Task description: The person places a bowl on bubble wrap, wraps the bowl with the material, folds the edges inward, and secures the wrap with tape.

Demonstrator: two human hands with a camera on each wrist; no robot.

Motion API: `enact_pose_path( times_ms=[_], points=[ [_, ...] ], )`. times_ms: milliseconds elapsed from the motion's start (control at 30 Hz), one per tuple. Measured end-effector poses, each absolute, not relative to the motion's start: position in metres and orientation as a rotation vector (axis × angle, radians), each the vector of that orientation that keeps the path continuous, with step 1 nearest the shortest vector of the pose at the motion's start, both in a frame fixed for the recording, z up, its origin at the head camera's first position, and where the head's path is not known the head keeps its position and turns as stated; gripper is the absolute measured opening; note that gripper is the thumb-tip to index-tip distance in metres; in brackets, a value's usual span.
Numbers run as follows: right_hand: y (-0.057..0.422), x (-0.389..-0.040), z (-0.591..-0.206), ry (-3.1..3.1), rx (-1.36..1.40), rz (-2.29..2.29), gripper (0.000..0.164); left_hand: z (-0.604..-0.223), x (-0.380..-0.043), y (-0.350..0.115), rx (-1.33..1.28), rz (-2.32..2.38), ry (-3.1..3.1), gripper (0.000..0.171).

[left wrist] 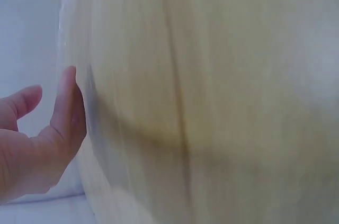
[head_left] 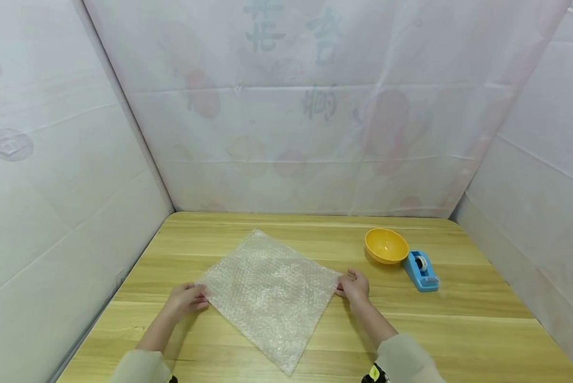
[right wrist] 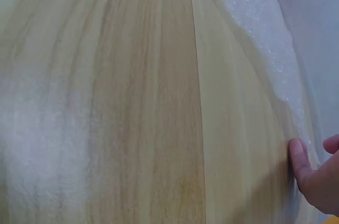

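Note:
A square sheet of clear bubble wrap (head_left: 272,292) lies on the wooden table, turned so that one corner points toward me. At its left corner is my left hand (head_left: 187,299), with the fingertips touching the edge. The left wrist view shows the thumb and fingers of that left hand (left wrist: 45,134) apart. My right hand (head_left: 355,287) touches the sheet's right corner. In the right wrist view a fingertip of the right hand (right wrist: 318,179) meets the edge of the bubble wrap (right wrist: 259,28), and the thumb stands away from it.
A yellow bowl (head_left: 386,246) stands at the back right of the table (head_left: 478,340). Close beside it is a blue tape dispenser (head_left: 421,271) with a roll in it. Pale printed cloth walls (head_left: 286,133) enclose the table at the back and both sides.

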State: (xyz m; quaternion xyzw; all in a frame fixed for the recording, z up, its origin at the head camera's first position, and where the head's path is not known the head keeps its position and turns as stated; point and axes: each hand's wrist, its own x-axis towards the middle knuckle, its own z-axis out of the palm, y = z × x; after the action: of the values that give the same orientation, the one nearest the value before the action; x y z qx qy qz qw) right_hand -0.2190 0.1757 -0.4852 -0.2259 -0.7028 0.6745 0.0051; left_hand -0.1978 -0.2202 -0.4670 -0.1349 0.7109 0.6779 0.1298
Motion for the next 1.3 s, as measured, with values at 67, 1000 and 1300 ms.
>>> enact_pose_path(
  times_ms=[67,1000,1300],
  points=[
    [0.177,-0.218,-0.484,-2.204,-0.719,2.151,0.059,-0.466,-0.2,-0.224,-0.425,1.972,2.1,0.043],
    [0.182,-0.198,-0.481,-2.38,-0.625,2.425,0.015,-0.475,-0.203,-0.225,-0.616,1.972,2.249,0.029],
    [0.175,-0.197,-0.484,-2.383,-0.666,2.267,0.016,-0.478,-0.206,-0.235,-0.511,1.918,2.25,0.027]
  ],
)
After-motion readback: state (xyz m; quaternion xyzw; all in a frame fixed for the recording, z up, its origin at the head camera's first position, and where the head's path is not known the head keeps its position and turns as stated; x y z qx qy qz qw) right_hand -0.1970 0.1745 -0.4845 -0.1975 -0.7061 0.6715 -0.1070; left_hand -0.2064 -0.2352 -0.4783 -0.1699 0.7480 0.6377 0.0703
